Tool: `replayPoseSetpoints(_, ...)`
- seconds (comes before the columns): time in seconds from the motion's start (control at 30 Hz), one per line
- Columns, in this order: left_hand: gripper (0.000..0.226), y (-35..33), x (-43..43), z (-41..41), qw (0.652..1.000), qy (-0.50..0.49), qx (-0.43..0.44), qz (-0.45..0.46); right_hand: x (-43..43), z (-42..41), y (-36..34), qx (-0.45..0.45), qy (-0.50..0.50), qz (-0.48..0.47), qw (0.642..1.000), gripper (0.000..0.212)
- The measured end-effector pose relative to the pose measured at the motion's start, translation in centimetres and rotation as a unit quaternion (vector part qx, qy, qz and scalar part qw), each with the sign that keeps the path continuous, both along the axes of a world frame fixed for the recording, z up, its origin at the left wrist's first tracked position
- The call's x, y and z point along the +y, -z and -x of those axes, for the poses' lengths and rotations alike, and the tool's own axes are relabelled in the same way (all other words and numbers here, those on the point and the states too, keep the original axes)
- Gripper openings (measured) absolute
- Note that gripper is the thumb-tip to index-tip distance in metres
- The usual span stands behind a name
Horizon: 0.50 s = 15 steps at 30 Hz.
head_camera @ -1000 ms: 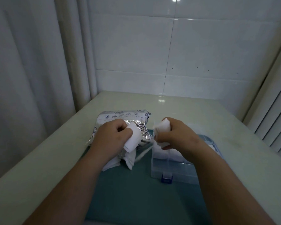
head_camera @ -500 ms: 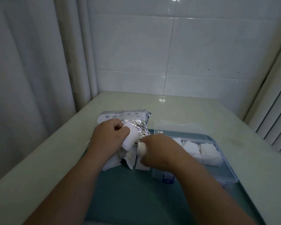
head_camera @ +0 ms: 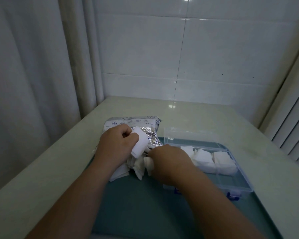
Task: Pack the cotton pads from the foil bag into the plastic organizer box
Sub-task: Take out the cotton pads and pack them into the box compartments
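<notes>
Foil bag (head_camera: 133, 122): printed icons, upside-down wording, too small to read.

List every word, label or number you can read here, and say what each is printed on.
Nothing here can be quoted.
foil bag: one short printed word beside a row of round icons, too small and blurred to read.
plastic organizer box: no text visible.
cotton pads: no print visible.
</notes>
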<state>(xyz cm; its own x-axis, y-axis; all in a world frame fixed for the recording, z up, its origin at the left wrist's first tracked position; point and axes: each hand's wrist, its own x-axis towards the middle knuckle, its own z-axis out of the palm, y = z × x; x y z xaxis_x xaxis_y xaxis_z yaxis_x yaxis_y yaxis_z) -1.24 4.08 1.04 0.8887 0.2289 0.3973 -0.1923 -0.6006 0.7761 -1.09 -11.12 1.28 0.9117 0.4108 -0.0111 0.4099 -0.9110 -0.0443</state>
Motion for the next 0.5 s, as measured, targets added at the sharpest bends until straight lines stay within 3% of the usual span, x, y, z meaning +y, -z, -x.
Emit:
replayPoseSetpoints(0.13,0.019,0.0,0.2,-0.1,1.000,-0.001,-0.006,0.016,-0.8,0.4,-1.3,0.033,0.023,-0.148,0.988,0.011)
replayPoseSetpoints(0.23,0.008,0.0,0.1,-0.2,0.999,0.002,-0.017,0.028,-1.7,0.1,-1.9,0.064,0.050,-0.289,0.954,0.010)
replayPoseSetpoints(0.3,0.004,0.1,0.1,-0.2,0.999,0.016,-0.008,0.051,-2.2,-0.1,-2.1,0.088,0.078,-0.401,0.908,0.010)
replayPoseSetpoints(0.4,0.003,0.1,-0.1,-0.1,0.996,0.033,0.017,0.078,-2.9,-0.2,-2.3,0.154,0.117,-0.565,0.802,0.013)
replayPoseSetpoints(0.5,0.009,-0.3,-0.5,0.2,0.986,0.063,0.054,0.145,-3.1,-0.2,-2.5,0.168,0.107,-0.646,0.737,0.014)
